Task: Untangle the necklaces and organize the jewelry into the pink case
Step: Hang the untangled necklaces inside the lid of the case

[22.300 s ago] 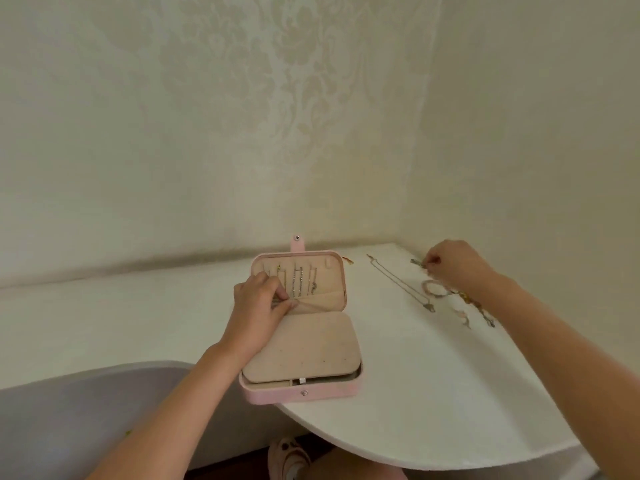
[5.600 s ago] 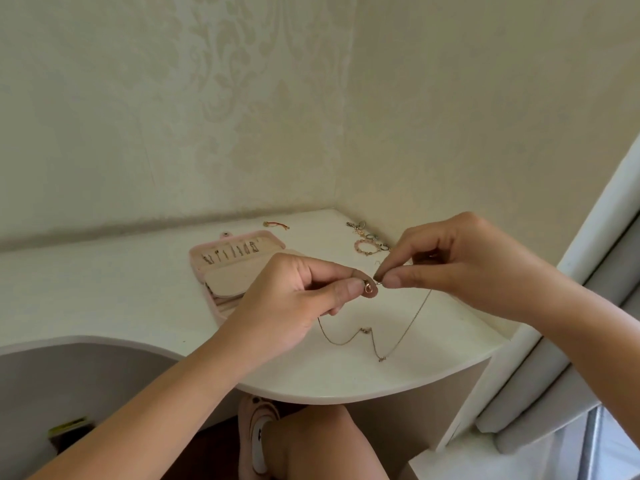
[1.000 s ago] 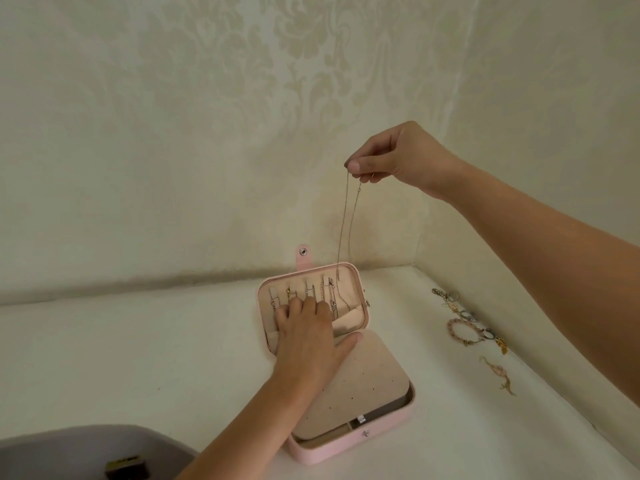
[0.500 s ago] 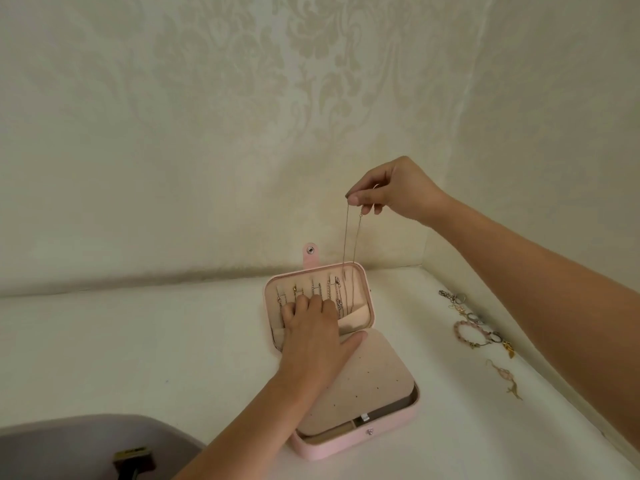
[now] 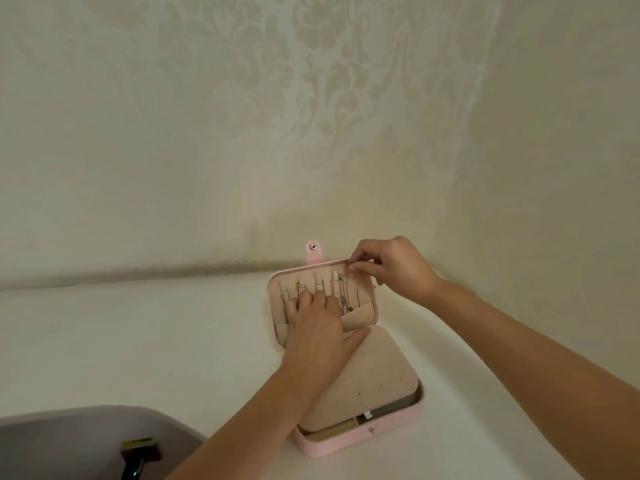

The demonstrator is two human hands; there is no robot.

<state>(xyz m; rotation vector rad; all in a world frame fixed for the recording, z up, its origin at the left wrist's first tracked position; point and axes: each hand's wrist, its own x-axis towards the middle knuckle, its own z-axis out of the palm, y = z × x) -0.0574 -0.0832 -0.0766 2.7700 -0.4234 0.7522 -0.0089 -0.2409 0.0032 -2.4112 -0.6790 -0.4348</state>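
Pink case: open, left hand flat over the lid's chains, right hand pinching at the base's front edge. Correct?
No. The head view shows the right hand pinching a chain at the top right corner of the lid, not the base. Rest holds.

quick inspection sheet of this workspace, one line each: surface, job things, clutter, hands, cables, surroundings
surface: white table, carries the case
job's things: pink case lies open, its lid tilted back toward the wall; chains hang on the lid's hooks; necklace hangs at the lid's right end; perforated beige panel covers the base
clutter: dark object with gold top on the grey surface at lower left
grippers: left hand lies flat, fingers pressing the hung chains; right hand pinches the necklace's top at the lid's upper rim
cables: nothing seen
surroundings: patterned cream wallpaper, room corner at right
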